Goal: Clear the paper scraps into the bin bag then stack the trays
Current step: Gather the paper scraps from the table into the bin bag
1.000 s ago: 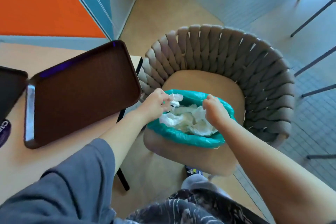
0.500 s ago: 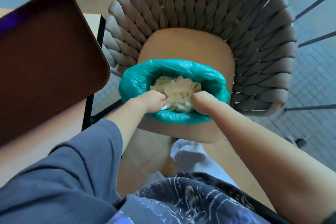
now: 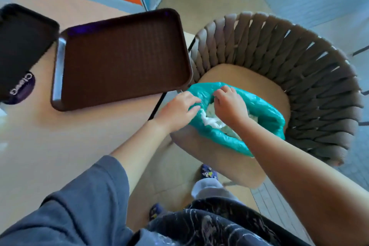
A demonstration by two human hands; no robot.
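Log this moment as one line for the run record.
stage: scraps binned | left hand: grips bin bag rim | right hand: over paper scraps | brown tray: unstacked

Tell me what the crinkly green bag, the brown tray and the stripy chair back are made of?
The teal bin bag looks like thin plastic film: glossy and wrinkled. The brown rectangular tray looks like hard moulded plastic, with a fine grid texture and a shiny raised rim. The grey woven chair back seems to be thick cord or padded straps, matte, with gaps between the strands; which one is unclear.
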